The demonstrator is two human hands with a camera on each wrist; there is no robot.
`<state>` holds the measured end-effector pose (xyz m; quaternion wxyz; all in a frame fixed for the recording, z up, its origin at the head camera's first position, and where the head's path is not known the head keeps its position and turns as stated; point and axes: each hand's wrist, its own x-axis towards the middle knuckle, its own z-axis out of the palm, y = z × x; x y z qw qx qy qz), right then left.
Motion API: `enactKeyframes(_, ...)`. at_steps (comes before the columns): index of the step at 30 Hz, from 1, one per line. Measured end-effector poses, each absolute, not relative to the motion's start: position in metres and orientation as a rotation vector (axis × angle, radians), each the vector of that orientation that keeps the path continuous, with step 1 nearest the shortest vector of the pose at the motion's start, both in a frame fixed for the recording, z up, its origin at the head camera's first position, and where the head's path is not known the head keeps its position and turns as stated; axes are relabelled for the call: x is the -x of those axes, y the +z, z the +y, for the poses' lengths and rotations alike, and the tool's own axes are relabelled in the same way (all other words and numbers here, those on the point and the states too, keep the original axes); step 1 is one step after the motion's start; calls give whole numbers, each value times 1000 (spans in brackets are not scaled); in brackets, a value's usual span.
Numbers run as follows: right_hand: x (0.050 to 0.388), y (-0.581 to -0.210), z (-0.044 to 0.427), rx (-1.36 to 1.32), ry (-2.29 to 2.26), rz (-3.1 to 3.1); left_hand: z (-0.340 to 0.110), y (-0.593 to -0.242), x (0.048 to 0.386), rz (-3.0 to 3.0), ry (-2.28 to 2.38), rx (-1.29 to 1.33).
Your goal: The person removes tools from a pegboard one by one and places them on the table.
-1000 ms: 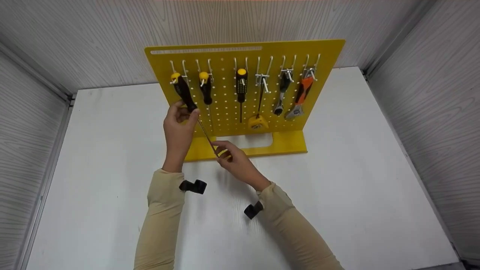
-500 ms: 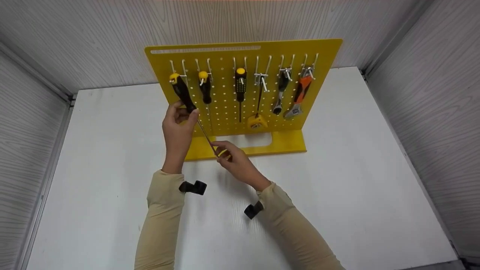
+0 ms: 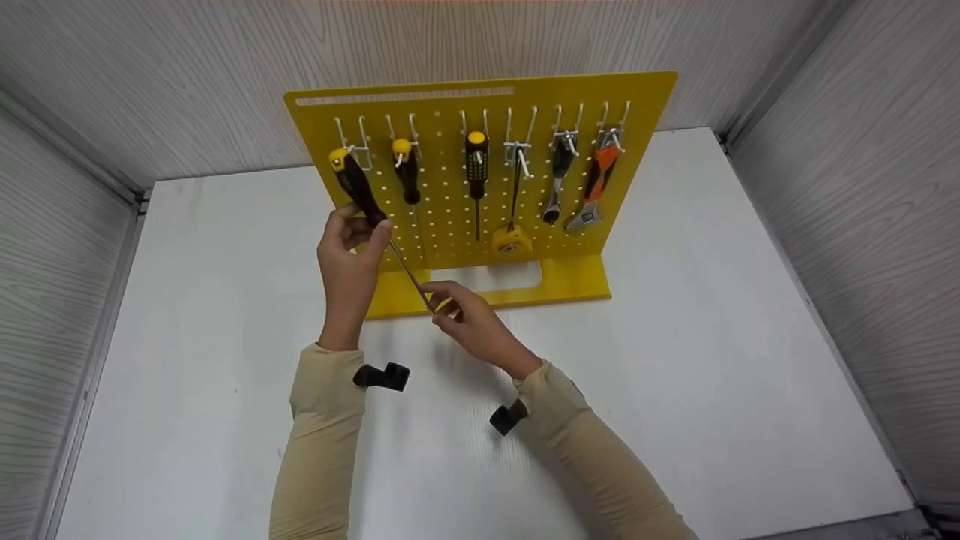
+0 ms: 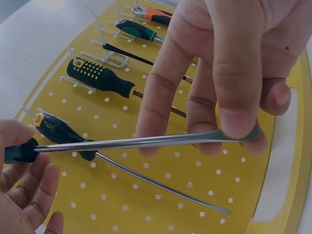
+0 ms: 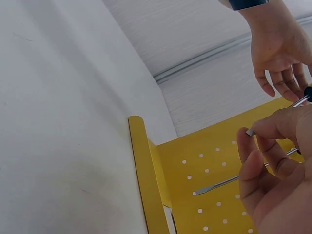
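Note:
The left hand (image 3: 349,255) grips a black-and-yellow screwdriver (image 3: 358,187) at the lower end of its handle. Its yellow cap lies beside the leftmost hook pair (image 3: 352,148) of the yellow pegboard (image 3: 450,180). The shaft slants down to the right hand (image 3: 474,322), whose thumb and fingers pinch the tip. In the left wrist view, the left hand (image 4: 24,190) is at the shaft's handle end, and the right hand (image 4: 229,63) pinches the flat tip. The right wrist view has the right hand (image 5: 282,175) at the tip (image 5: 250,131) and the left hand (image 5: 282,53) beyond.
On the board hang two more screwdrivers (image 3: 407,176) (image 3: 476,169), a yellow tape measure (image 3: 511,240), a ratchet-like tool (image 3: 557,176) and an orange-handled adjustable wrench (image 3: 600,176). The board's yellow base (image 3: 574,279) stands on a white table (image 3: 720,337). Pale wood-grain walls surround it.
The left hand and screwdriver handle have shifted slightly left, and the cap has moved left relative to the hooks. The right hand keeps its pinch on the tip. The board appears slightly shifted in view.

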<state>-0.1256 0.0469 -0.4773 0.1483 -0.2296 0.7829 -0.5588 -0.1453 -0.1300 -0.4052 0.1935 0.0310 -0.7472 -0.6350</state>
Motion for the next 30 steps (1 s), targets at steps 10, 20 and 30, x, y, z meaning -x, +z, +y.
enactKeyframes(10,125,-477,45,663,-1608,2249,-131,-403,141,-2114,-1754,-92)
enactKeyframes(20,121,-477,44,671,-1619,2238,-132,-403,137,-2094,-1757,-68)
enactKeyframes(30,121,-479,45,659,-1632,2244,-131,-402,133,-2080,-1746,-50)
